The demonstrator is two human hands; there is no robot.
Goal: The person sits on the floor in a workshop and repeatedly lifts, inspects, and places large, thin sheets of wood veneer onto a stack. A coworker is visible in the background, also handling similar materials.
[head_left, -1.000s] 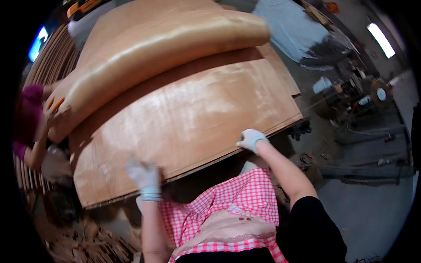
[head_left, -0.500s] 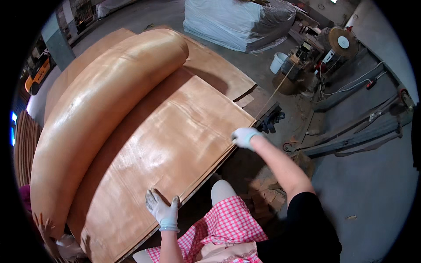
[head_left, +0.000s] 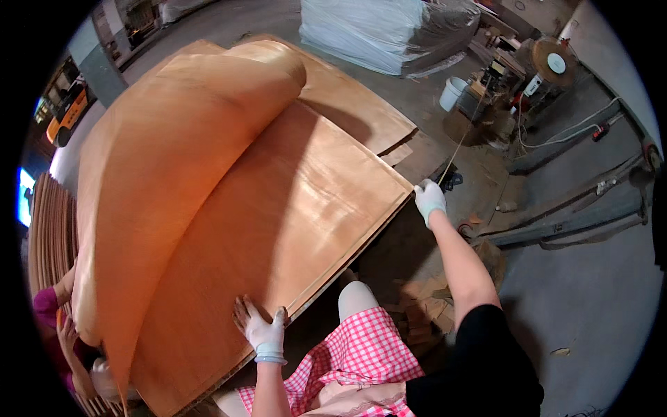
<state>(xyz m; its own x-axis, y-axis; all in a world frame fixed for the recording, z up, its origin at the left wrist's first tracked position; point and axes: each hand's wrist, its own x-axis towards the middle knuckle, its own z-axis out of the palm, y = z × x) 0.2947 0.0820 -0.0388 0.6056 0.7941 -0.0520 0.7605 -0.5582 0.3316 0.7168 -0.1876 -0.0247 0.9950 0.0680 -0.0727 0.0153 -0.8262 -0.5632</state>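
Grey concrete floor (head_left: 590, 278) with a plastic-wrapped pallet stack (head_left: 389, 31), white bucket (head_left: 453, 92) and cluttered machinery (head_left: 538, 66)

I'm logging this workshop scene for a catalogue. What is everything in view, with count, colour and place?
Thin veneer sheet: one, orange-brown, curling over the stack, left.
Flat veneer stack: one, tan, centre.
Plastic-wrapped pallet load: one, white, top.
Plastic bucket: one, white, upper right.
Co-worker's arm in magenta sleeve: one, lower left, at the curled sheet's edge.
Checked apron: one, pink and white, bottom.
Left hand: white glove, flat on the stack's near edge.
Right hand: white glove, at the stack's right corner.
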